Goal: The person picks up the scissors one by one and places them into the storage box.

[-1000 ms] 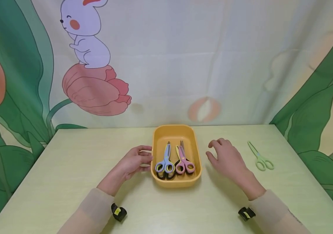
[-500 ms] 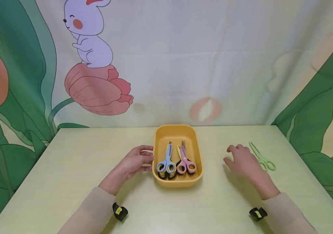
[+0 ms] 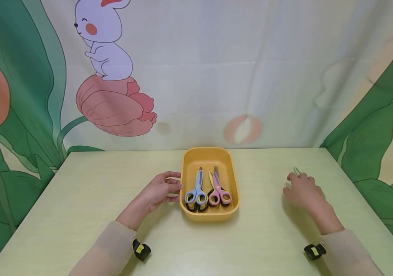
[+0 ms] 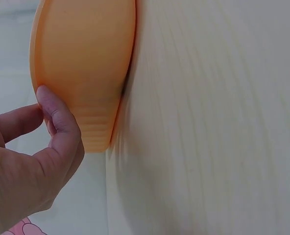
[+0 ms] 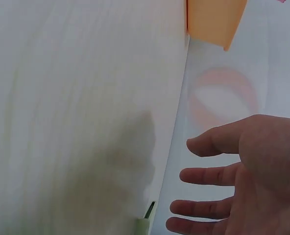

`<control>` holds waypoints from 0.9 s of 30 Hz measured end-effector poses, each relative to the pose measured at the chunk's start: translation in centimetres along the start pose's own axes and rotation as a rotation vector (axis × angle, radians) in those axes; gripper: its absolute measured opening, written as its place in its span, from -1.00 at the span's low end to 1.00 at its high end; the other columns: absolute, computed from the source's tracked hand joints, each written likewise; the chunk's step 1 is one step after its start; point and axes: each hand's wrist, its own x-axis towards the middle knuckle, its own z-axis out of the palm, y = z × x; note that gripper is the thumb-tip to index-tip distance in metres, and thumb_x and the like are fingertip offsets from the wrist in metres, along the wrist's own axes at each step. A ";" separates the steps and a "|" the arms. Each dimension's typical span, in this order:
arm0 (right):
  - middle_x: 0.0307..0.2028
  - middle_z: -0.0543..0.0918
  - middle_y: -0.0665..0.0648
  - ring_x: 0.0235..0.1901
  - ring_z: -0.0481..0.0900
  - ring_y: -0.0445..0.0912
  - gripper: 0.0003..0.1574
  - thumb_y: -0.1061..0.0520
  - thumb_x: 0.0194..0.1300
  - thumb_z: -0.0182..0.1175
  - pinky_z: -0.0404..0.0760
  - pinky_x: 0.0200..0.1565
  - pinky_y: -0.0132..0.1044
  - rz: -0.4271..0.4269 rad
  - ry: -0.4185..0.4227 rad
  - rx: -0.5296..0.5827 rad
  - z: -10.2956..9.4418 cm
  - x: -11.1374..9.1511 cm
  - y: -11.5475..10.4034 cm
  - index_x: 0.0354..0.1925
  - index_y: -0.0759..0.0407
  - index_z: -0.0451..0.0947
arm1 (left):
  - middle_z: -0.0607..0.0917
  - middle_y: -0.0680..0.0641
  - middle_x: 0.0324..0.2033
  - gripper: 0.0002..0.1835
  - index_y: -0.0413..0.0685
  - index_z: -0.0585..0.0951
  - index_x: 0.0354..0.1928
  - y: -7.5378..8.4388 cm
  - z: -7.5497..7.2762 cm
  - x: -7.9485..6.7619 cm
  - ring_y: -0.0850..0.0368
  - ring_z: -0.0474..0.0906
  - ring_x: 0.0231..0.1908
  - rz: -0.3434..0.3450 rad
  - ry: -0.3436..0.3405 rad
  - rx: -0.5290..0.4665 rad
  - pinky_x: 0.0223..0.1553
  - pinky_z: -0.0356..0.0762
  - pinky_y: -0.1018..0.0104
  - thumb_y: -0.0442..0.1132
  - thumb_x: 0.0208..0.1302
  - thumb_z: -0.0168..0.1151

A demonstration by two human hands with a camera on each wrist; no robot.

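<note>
A yellow tray [image 3: 209, 217] stands at the table's middle, holding blue scissors [image 3: 198, 188], pink scissors [image 3: 217, 189] and black-handled ones partly hidden beneath them. My left hand [image 3: 162, 190] is at the tray's left side; in the left wrist view its fingertips touch the outer wall [image 4: 86, 58] near the rim, fingers softly bent. Over at the right, my right hand [image 3: 305, 193] hovers above the green scissors [image 3: 297, 171], covering all but their tip in the head view. Its fingers are spread with nothing between them, and the scissors' tip [image 5: 143, 226] peeks in at the bottom of the right wrist view.
A pale wooden table [image 3: 251, 245] carries everything. Behind its back edge hangs a printed curtain [image 3: 196, 76] with a rabbit, tulips and leaves. Black wrist cameras [image 3: 142, 250] are worn on both forearms.
My right hand has moved rightward, away from the tray, until it is over the green scissors and hides most of them. My left hand has stayed at the tray's side.
</note>
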 end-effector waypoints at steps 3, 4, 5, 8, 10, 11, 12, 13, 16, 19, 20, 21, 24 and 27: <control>0.14 0.34 0.68 0.11 0.30 0.54 -0.35 0.06 0.47 0.08 0.46 -0.04 0.41 0.022 -0.020 -0.020 0.1 0.0 0.6 0.27 0.56 0.31 | 0.52 -0.32 0.04 -0.49 -0.36 0.28 0.41 0.0 0.0 0.0 -0.05 0.60 -0.17 0.001 0.001 0.002 -0.24 0.66 0.24 -0.44 0.49 0.12; 0.13 0.34 0.69 0.10 0.30 0.55 -0.34 0.06 0.48 0.07 0.46 -0.04 0.41 0.030 -0.027 -0.026 0.1 -0.1 0.8 0.26 0.59 0.30 | 0.52 -0.32 0.04 -0.49 -0.36 0.28 0.41 0.0 0.0 0.0 -0.06 0.60 -0.16 0.001 0.002 0.003 -0.24 0.67 0.24 -0.44 0.49 0.12; 0.11 0.35 0.70 0.09 0.30 0.55 -0.34 0.06 0.48 0.06 0.47 -0.05 0.41 0.038 -0.035 -0.030 0.1 -0.1 1.0 0.25 0.62 0.30 | 0.52 -0.32 0.05 -0.48 -0.35 0.28 0.41 0.0 0.0 0.0 -0.06 0.60 -0.16 0.000 0.003 0.004 -0.23 0.67 0.24 -0.44 0.49 0.12; 0.02 0.36 0.70 0.05 0.31 0.56 -0.37 0.07 0.51 0.00 0.46 -0.08 0.42 0.059 -0.057 -0.042 0.1 -0.2 1.5 0.14 0.70 0.33 | 0.52 -0.33 0.05 -0.49 -0.35 0.28 0.41 0.0 0.0 0.0 -0.06 0.60 -0.16 -0.003 0.004 0.003 -0.23 0.67 0.24 -0.44 0.49 0.12; -0.02 0.37 0.71 0.02 0.32 0.57 -0.38 0.08 0.51 -0.04 0.44 -0.08 0.44 0.075 -0.072 -0.041 0.1 -0.3 1.7 0.08 0.73 0.35 | 0.52 -0.33 0.05 -0.49 -0.35 0.28 0.41 0.0 0.1 0.0 -0.06 0.60 -0.16 -0.004 0.004 0.002 -0.24 0.67 0.24 -0.44 0.49 0.12; -0.03 0.38 0.71 0.01 0.33 0.57 -0.38 0.07 0.51 -0.06 0.42 -0.09 0.45 0.083 -0.081 -0.041 0.2 -0.3 1.8 0.07 0.73 0.35 | 0.52 -0.33 0.06 -0.49 -0.35 0.28 0.41 0.0 0.0 0.0 -0.06 0.60 -0.16 -0.006 0.004 0.001 -0.24 0.67 0.24 -0.44 0.50 0.12; -0.03 0.38 0.72 0.01 0.34 0.57 -0.36 0.06 0.51 -0.06 0.41 -0.09 0.46 0.089 -0.087 -0.042 0.2 -0.4 1.9 0.07 0.73 0.35 | 0.52 -0.33 0.06 -0.49 -0.35 0.28 0.41 0.0 0.0 0.0 -0.06 0.60 -0.16 -0.006 0.004 0.000 -0.24 0.66 0.24 -0.44 0.50 0.12; -0.04 0.39 0.72 -0.01 0.35 0.57 -0.36 0.05 0.50 -0.06 0.39 -0.09 0.47 0.096 -0.091 -0.042 0.2 -0.4 2.0 0.06 0.73 0.35 | 0.52 -0.33 0.06 -0.48 -0.35 0.28 0.41 0.0 0.0 0.0 -0.06 0.60 -0.16 -0.005 0.005 0.001 -0.24 0.66 0.24 -0.44 0.50 0.12; -0.01 0.40 0.73 -0.03 0.38 0.56 -0.33 0.00 0.50 -0.05 0.36 -0.09 0.51 0.106 -0.101 -0.043 0.2 -0.3 2.0 0.07 0.70 0.37 | 0.51 -0.33 0.07 -0.48 -0.35 0.28 0.42 0.0 0.0 -0.1 -0.07 0.60 -0.15 -0.004 0.009 0.004 -0.23 0.67 0.23 -0.44 0.49 0.12; -0.02 0.41 0.72 -0.05 0.41 0.53 -0.35 -0.01 0.50 -0.03 0.37 -0.11 0.50 0.104 -0.102 -0.041 0.1 -0.1 2.0 0.04 0.66 0.41 | 0.51 -0.33 0.07 -0.48 -0.35 0.28 0.41 0.0 0.0 -0.1 -0.07 0.60 -0.15 -0.002 0.009 0.006 -0.23 0.67 0.22 -0.44 0.49 0.12; -0.01 0.41 0.72 -0.05 0.41 0.53 -0.35 -0.01 0.50 -0.03 0.38 -0.12 0.49 0.100 -0.105 -0.041 0.1 -0.1 2.0 0.05 0.65 0.41 | 0.51 -0.33 0.06 -0.48 -0.35 0.28 0.41 0.0 0.0 -0.1 -0.07 0.60 -0.15 -0.003 0.008 0.007 -0.23 0.67 0.22 -0.44 0.49 0.12; -0.02 0.41 0.71 -0.07 0.42 0.51 -0.36 -0.01 0.49 -0.04 0.40 -0.14 0.47 0.095 -0.106 -0.040 0.1 -0.1 2.0 0.05 0.65 0.42 | 0.51 -0.34 0.06 -0.48 -0.35 0.28 0.41 0.0 0.1 -0.1 -0.07 0.60 -0.15 -0.002 0.008 0.008 -0.22 0.67 0.22 -0.44 0.49 0.12; -0.02 0.41 0.69 -0.08 0.44 0.48 -0.34 0.01 0.47 -0.02 0.46 -0.16 0.41 0.076 -0.104 -0.037 0.2 -0.1 1.9 0.09 0.66 0.39 | 0.51 -0.34 0.06 -0.49 -0.36 0.28 0.41 0.0 0.1 -0.1 -0.07 0.59 -0.15 -0.003 0.008 0.009 -0.22 0.67 0.22 -0.44 0.49 0.12; 0.04 0.37 0.69 -0.01 0.41 0.51 -0.32 0.02 0.47 0.02 0.48 -0.11 0.38 0.049 -0.088 -0.032 0.4 -0.1 1.8 0.18 0.65 0.35 | 0.51 -0.34 0.06 -0.49 -0.35 0.29 0.41 0.0 0.0 0.0 -0.07 0.59 -0.16 -0.002 0.008 0.008 -0.23 0.66 0.22 -0.44 0.49 0.12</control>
